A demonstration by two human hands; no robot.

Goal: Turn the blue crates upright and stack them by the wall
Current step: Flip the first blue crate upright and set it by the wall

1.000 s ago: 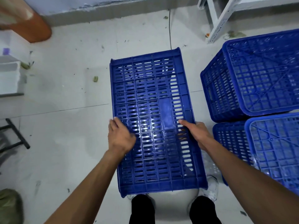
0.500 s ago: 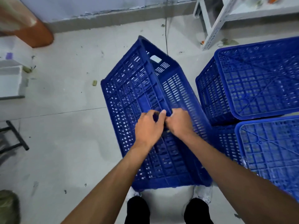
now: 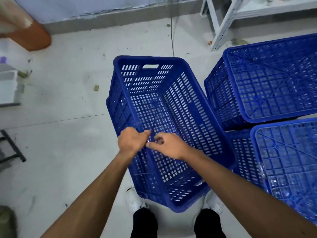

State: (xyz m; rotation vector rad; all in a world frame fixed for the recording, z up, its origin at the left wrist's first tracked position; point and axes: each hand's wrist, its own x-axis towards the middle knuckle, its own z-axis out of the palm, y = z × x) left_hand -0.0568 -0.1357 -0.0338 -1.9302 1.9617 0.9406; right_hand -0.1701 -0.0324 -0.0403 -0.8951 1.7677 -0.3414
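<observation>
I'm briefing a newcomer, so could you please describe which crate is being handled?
On the grey floor, left of two upside-down crates, stands one blue crate. Only it shows its open inside, with both hands at its left rim.

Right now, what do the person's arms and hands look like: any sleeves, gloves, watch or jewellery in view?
Both forearms are bare right down to the frame's lower edge, with no sleeve showing. The left hand and right hand wear no gloves, and no watch, bracelet or ring is visible. Lower down, dark trousers and white shoes show.
</observation>
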